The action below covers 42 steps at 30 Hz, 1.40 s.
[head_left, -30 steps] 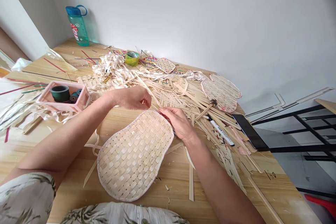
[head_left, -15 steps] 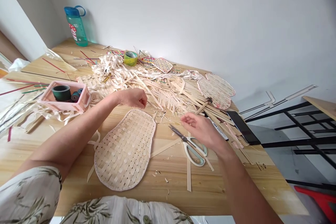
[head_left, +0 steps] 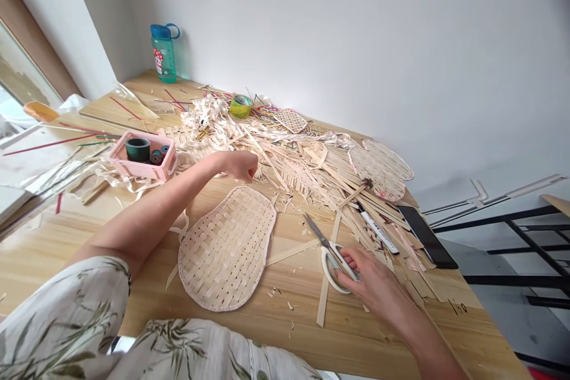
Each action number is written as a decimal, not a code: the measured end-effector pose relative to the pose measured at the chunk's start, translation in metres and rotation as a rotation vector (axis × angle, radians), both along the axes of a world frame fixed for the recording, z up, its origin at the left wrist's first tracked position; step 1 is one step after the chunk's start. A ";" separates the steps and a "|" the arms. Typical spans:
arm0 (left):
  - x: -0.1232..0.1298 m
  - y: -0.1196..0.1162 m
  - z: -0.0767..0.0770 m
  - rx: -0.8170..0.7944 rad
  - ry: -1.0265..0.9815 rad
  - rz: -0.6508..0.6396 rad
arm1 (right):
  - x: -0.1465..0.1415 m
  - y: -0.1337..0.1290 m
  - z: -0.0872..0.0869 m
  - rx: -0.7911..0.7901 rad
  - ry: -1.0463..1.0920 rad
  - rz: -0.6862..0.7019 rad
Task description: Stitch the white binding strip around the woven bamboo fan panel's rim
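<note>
My right hand (head_left: 371, 282) has its thumb and fingers closed on the white handles of a pair of scissors (head_left: 321, 236), whose blades lie along the table pointing away to the left. Closed in a fist, my left hand (head_left: 241, 165) is just beyond the narrow end of a woven mat (head_left: 229, 249); anything inside that fist is hidden. The mat is pear-shaped, made of pale flat strips with a bound edge, and lies flat in front of me. A pale strip (head_left: 322, 306) runs beneath the scissors.
Loose strips (head_left: 285, 160) are heaped along the back. A pink basket (head_left: 138, 172) with tape and spools stands left, a teal bottle (head_left: 164, 56) at the far corner. To the right lie a marker (head_left: 377, 228), a phone (head_left: 427, 237) and woven pieces (head_left: 378, 169).
My right hand has come down and closed on the scissors' handles. My left fist stays near the mat's narrow end. The view has shifted left.
</note>
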<state>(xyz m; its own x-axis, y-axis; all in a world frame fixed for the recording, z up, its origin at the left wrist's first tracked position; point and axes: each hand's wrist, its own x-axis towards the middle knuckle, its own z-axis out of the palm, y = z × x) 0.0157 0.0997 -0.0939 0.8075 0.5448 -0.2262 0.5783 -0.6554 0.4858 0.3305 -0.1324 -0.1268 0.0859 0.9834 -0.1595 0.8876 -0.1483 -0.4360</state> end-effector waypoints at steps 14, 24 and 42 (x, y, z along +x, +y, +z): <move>-0.005 0.003 0.002 -0.029 0.020 -0.030 | -0.033 0.022 0.025 -0.273 1.231 -0.231; -0.009 0.000 0.012 -0.064 0.065 0.015 | -0.107 0.039 -0.001 -0.561 1.572 -0.261; -0.008 -0.002 0.016 -0.047 0.037 0.017 | -0.128 0.073 -0.021 -0.822 1.859 -0.312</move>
<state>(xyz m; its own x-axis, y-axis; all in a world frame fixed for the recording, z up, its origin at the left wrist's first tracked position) 0.0080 0.0977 -0.0776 0.7888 0.5465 -0.2812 0.6073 -0.6226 0.4936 0.2025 -0.0597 -0.1479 -0.5509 0.6384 -0.5376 -0.5347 -0.7646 -0.3600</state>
